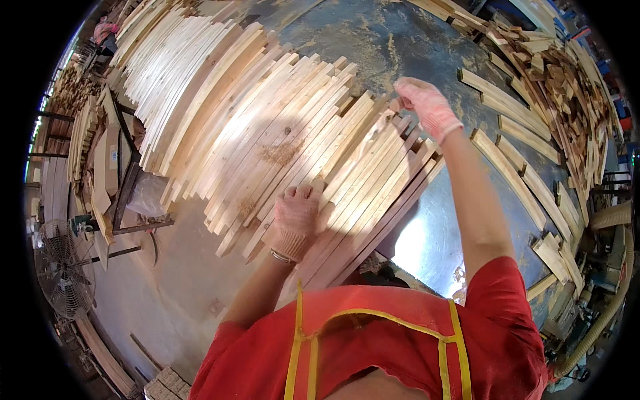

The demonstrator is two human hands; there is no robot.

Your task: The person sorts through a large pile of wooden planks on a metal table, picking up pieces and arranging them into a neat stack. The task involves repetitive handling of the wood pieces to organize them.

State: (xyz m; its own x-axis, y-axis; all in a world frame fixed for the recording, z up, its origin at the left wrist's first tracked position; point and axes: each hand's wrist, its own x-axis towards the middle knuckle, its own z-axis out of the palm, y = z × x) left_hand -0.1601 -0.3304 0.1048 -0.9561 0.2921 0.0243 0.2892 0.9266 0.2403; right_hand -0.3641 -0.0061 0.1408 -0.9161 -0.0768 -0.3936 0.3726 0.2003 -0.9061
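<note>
Many pale wooden strips (pixel 267 140) lie side by side in a broad slanting row across the middle of the view. My left hand (pixel 297 217), in a pinkish knit glove, rests on the near part of the row with its fingers curled over a wooden strip. At the far ends of the strips, my right hand (pixel 427 110), gloved alike, has its fingers bent down around the end of a strip. Its fingertips are partly hidden. Sawdust (pixel 281 153) lies on the strips between shadow and bright light.
The strips lie on a dark metal table (pixel 347 33) dusted with sawdust. Loose boards (pixel 510 177) and a heap of offcuts (pixel 560 80) are on the right. A fan (pixel 63 267) and a rack stand on the left. A ridged hose (pixel 617 280) curves at the right edge.
</note>
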